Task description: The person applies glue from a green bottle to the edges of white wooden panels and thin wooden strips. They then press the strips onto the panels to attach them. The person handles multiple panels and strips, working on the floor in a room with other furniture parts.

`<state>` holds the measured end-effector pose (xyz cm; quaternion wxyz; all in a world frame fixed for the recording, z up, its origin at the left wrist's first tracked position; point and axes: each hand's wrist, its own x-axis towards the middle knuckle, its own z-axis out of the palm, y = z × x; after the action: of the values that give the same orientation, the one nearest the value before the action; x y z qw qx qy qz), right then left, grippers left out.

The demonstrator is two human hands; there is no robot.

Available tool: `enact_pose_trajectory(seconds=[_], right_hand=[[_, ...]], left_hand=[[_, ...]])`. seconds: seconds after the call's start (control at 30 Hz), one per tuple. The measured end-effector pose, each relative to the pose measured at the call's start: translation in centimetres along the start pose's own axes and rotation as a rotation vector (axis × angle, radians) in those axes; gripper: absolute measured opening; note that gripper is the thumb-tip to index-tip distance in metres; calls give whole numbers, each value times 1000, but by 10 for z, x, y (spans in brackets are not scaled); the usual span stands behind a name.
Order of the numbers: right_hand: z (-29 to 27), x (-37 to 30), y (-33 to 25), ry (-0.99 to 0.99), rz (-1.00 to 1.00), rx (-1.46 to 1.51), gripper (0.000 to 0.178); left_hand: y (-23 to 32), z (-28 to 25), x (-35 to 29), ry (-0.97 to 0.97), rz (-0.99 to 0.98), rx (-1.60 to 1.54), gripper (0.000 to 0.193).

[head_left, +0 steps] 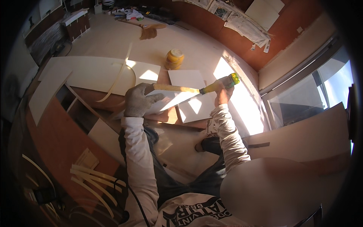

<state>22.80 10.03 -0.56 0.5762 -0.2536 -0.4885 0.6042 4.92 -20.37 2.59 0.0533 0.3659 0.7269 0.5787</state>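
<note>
My left hand (138, 100), in a grey work glove, is closed around the left end of a white board (172, 99) tilted up on its edge. The board's upper edge is coated in a yellowish layer, perhaps glue. In my bare right hand (224, 92) is a yellow-green bottle (234, 79), held nearly level. Its dark tip touches or nearly touches the right end of that edge; I cannot tell which. Behind the board, a thin pale strip (120, 73) curves up from the panels.
White and brown panels (94, 72) lie around my legs. A yellow tub (174, 60) stands beyond them, with a broom (149, 33) farther off. Several pale strips (96, 181) lie at lower left. A glazed door (302, 102) is on the right. A blurred round shape covers the lower right.
</note>
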Motion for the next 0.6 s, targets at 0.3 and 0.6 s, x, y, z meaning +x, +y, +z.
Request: enact_pose_trajectory(seconds=[0.3,0.6], right_hand=[[46,-37,-33,-184,-63,-206,42],[50,-32,-29,-192,-53,-137,41]], left_hand=[[-9,3,-2,30,23,-135,42],[-12,3,-1,62,55,-90,40]])
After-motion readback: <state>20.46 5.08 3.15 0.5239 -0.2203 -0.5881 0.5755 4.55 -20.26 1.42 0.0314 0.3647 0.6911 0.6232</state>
